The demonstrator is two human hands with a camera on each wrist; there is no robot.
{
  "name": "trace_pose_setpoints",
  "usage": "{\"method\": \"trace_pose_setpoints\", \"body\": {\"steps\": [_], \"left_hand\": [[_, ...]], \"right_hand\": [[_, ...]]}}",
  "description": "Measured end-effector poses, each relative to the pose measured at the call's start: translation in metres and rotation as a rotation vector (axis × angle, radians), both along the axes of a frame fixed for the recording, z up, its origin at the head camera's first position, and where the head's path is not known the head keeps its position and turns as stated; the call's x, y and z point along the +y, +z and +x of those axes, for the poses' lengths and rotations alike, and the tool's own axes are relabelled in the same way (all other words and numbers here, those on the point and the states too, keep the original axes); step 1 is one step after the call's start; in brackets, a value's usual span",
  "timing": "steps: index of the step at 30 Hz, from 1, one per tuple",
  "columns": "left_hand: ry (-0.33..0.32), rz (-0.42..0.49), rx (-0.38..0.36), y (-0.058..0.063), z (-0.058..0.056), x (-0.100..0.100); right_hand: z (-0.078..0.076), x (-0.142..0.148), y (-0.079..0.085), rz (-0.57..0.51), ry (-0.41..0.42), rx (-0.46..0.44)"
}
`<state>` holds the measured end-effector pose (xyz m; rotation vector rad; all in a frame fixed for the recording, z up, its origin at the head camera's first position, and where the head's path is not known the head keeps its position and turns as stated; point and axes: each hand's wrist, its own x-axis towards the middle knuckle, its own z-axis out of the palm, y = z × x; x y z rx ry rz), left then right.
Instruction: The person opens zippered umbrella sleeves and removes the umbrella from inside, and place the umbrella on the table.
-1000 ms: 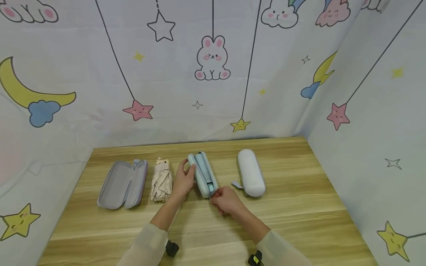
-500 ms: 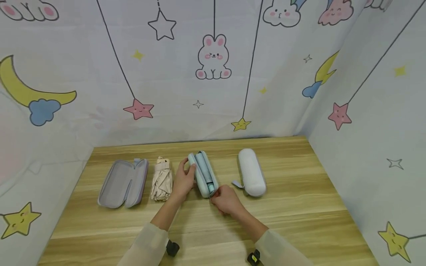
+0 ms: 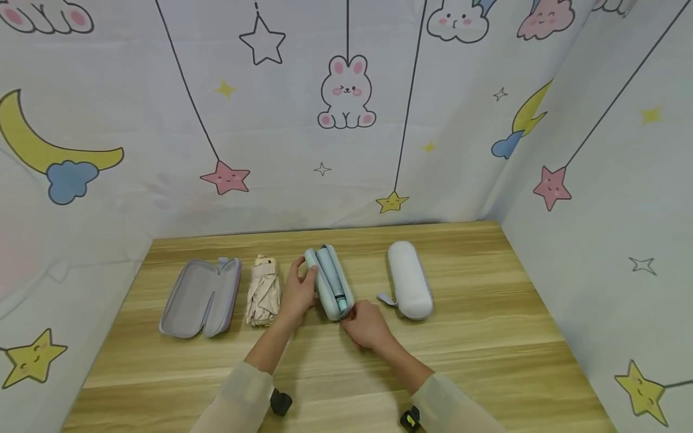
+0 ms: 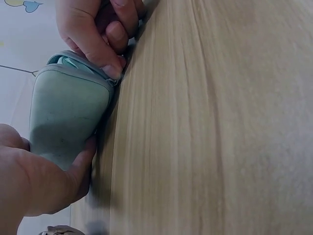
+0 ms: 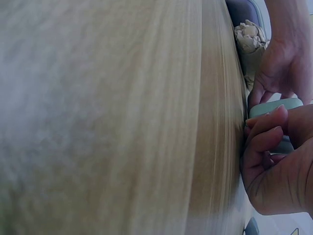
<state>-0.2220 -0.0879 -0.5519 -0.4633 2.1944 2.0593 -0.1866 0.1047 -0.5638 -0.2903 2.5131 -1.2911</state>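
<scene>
In the head view a mint-green zip case (image 3: 326,296) stands partly unzipped at the middle of the table. Inside it lies a light blue roll (image 3: 331,273) with a dark band, like a folded umbrella. My left hand (image 3: 298,294) grips the case's left side, its thumb low on the shell in the left wrist view. At the near end, my right hand (image 3: 370,328) pinches the zipper with curled fingers; the pull itself is hidden under the fingertips. The left wrist view shows the right thumb (image 4: 105,61) right at the zipper edge.
A folded beige umbrella (image 3: 263,294) lies left of the left hand. Farther left rests an open lilac-grey case (image 3: 186,304). On the right is a closed white case (image 3: 408,282) with a grey strap (image 3: 385,300). A patterned cloth (image 3: 292,198) hangs behind the wooden table (image 3: 460,367).
The right hand has shifted very slightly at the near end of the case. The left hand keeps its grip, and the other things stay where they were.
</scene>
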Motion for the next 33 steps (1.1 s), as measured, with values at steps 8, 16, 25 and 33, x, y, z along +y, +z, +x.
{"method": "trace_pose_setpoints", "body": {"steps": [8,16,25,33], "left_hand": [[0.003,0.081,-0.012,-0.003,0.001,-0.004],[-0.022,0.065,-0.022,-0.002,0.0,-0.004],[-0.022,0.04,-0.009,-0.001,0.002,-0.002],[-0.018,0.075,-0.032,0.006,-0.002,-0.004]], "right_hand": [[-0.001,0.007,0.001,-0.026,0.115,-0.038],[-0.004,0.015,0.013,0.086,0.178,0.109],[-0.018,0.012,0.015,-0.098,0.101,0.084],[-0.023,0.007,0.016,-0.206,-0.004,0.038]]}}
